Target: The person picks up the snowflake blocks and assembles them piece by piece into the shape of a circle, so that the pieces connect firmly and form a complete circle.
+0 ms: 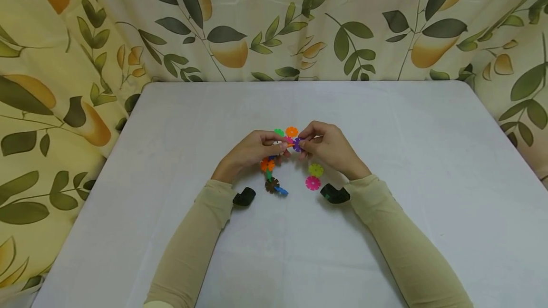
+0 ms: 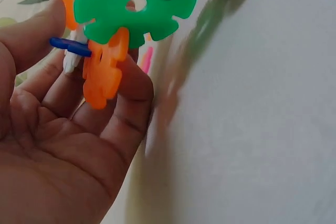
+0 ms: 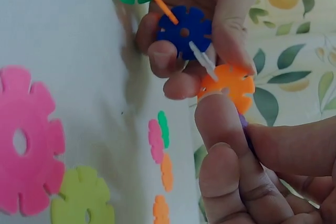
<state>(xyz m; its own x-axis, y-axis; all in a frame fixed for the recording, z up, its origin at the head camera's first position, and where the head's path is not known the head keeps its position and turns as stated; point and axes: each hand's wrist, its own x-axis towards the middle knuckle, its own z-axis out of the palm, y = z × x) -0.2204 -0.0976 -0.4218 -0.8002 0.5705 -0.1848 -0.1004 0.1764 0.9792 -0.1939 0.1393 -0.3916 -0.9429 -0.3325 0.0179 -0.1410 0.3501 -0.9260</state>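
- Left grip (image 1: 252, 150) pinches the orange disc (image 3: 232, 85), right grip (image 1: 331, 144) the purple disc (image 1: 297, 145); both discs are between them, above the table (image 1: 274, 251).
- Crooked pressing might make these discs slip.
- Weight of the attached chain (image 1: 267, 165) could twist a joint loose.

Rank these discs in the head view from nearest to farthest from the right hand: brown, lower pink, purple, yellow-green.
1. Purple disc: pinched in the right hand's grip.
2. Yellow-green disc: on the table, just below that hand in the picture.
3. Lower pink disc: directly below the yellow-green one.
4. Brown disc: left of the other three.
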